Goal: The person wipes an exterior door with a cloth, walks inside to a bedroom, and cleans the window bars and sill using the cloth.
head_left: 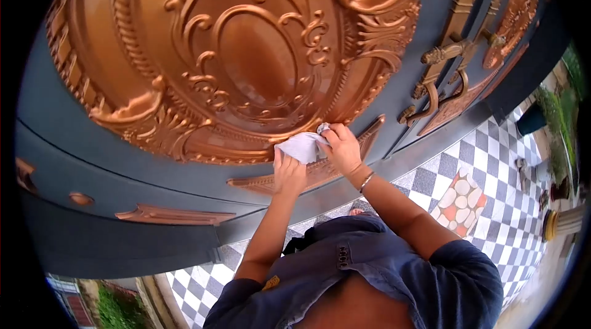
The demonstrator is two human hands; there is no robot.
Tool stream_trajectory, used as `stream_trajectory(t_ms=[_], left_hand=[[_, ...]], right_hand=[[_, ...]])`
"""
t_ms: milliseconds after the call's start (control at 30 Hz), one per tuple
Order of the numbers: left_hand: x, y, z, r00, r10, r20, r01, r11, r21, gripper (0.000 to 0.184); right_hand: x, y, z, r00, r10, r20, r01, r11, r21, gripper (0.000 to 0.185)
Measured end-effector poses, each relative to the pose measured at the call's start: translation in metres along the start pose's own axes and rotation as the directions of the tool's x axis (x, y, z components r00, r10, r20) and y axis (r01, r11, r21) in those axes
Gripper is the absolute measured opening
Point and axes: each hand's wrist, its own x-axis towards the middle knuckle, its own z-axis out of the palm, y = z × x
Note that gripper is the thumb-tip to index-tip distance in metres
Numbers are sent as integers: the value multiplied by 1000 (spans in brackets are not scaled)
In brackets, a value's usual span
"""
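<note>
Blue clothing (369,249) sits nearest, and beyond it left hand (289,174) and right hand (342,149) pinch a white cloth (300,147) at the copper-coloured panel's (255,61) lower edge, where light, even fingertip pressure suits raised carving (165,127).

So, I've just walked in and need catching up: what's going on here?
A person holds a white cloth against the lower rim of a raised copper-coloured ornament on a dark grey door. The left hand grips the cloth's lower left part; the right hand pinches its right end. Neither touches the door handle, off to the right.
</note>
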Motion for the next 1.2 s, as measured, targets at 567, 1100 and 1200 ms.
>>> stream_trajectory(t_ms=[567,1100,1200], left_hand=[[-30,7,1,994,-92,-66,86,992,-87,47],[-38,3,7,984,-172,-39,162,970,-183,62],[-27,10,-5,973,-198,-120,175,969,-173,64]], right_hand=[[-22,-40,4,973,155,173,-178,976,125,27],[22,-68,16,962,-262,73,259,964,57,36],[28,-83,20,962,-263,79,251,958,139,39]])
